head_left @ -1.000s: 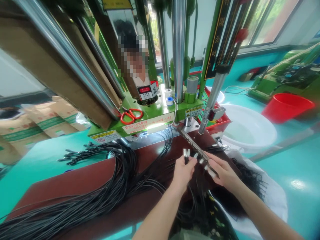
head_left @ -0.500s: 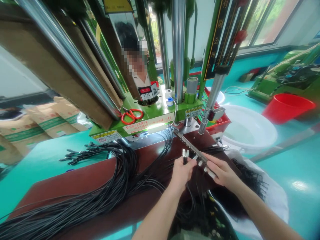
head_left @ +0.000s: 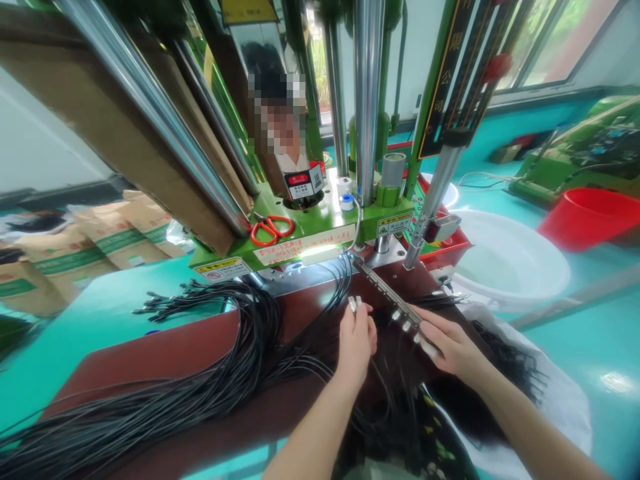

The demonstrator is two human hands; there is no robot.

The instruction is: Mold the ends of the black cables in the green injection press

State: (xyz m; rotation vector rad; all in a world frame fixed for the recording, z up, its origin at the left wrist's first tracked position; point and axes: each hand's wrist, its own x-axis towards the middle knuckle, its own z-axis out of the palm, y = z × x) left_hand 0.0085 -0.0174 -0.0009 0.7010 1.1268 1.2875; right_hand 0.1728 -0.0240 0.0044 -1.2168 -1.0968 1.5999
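Observation:
My left hand [head_left: 356,343] is closed around black cables whose silver metal plugs [head_left: 355,304] stick up above the fingers. My right hand [head_left: 453,347] grips the near end of a long, dark metal bar [head_left: 383,288] with notches along it. Several silver plugs [head_left: 406,326] sit along the bar's near part, beside the right fingers; thin black cables hang below them. The bar slants away toward the machine, its far end near the press plate. A small gap separates my left hand from the bar.
A green press machine [head_left: 320,230] stands ahead, with red-handled scissors [head_left: 273,231] on its ledge. A thick bundle of black cables [head_left: 200,380] lies across the brown table [head_left: 115,360]. To the right are a white tub [head_left: 510,260], a red bucket [head_left: 580,217] and a white sack [head_left: 560,413].
My left hand has drawn back slightly left from the bar, with the plugs still in its fingers. More of the plugs on the bar now show. The whole view has shifted a little.

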